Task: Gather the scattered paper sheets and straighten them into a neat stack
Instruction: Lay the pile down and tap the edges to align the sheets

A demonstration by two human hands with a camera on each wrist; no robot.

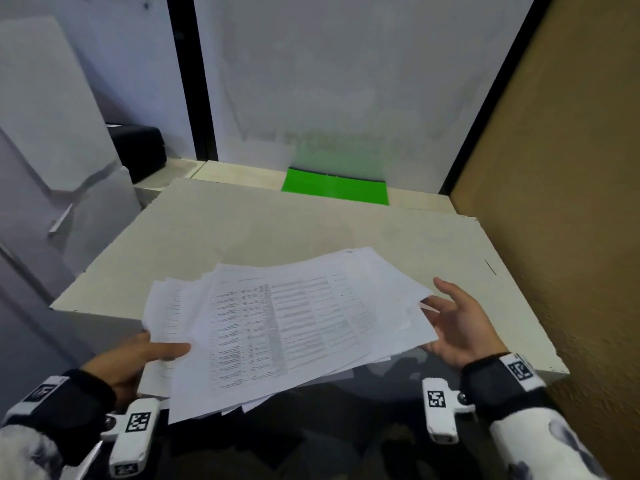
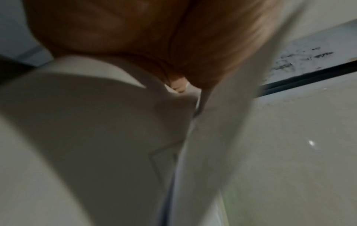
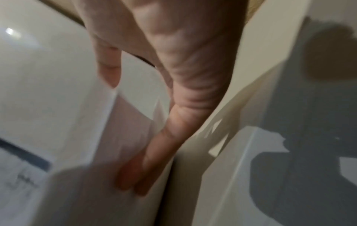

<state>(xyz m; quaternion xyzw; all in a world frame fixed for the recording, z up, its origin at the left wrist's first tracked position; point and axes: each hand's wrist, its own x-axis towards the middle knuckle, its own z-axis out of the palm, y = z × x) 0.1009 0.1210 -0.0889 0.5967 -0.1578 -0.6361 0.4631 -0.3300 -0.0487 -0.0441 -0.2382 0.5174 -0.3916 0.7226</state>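
Observation:
A fanned, uneven pile of printed paper sheets (image 1: 284, 327) hangs over the near edge of the pale table (image 1: 277, 223). My left hand (image 1: 156, 355) pinches the pile's left edge, thumb on top and fingers hidden beneath. My right hand (image 1: 450, 318) is at the pile's right edge, palm turned inward, thumb raised and fingers straight under the sheets. The blurred left wrist view shows the left hand (image 2: 135, 38) against the paper sheets (image 2: 77, 137). In the right wrist view, straight fingers (image 3: 173, 122) lie along the paper sheets (image 3: 125, 122).
A green folder (image 1: 334, 185) lies at the table's far edge by the white wall. A black device (image 1: 138, 147) sits at the back left. A brown board (image 1: 554, 202) stands along the table's right side. White panels lean at the left.

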